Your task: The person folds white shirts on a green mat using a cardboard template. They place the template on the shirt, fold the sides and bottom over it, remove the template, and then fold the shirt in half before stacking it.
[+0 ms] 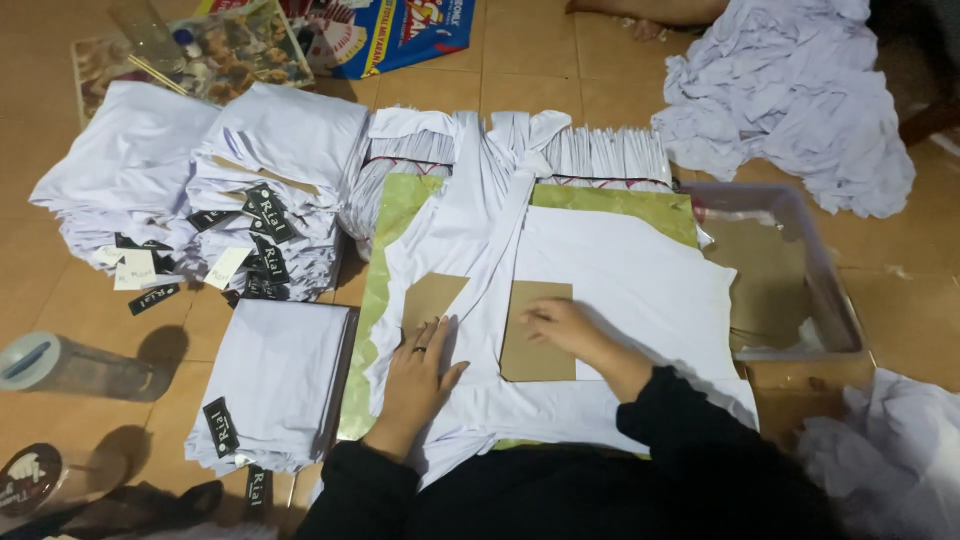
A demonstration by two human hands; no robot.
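A white shirt [620,270] lies spread face down on a green mat [400,200] on the floor in front of me. A brown cardboard sheet [532,352] rests on the shirt's back, partly covered by a folded white strip of the shirt. My left hand [420,385], wearing a ring, presses flat on the shirt's left side beside the cardboard. My right hand [565,325] rests with curled fingers on the cardboard's upper right edge. Both arms wear black sleeves.
Stacks of folded white shirts with black tags [265,215] stand at the left, another stack [275,385] lies near my left arm. A grey plastic bin [835,310] holding cardboard sits right. A crumpled white pile [800,95] lies far right. A plastic bottle [70,365] lies left.
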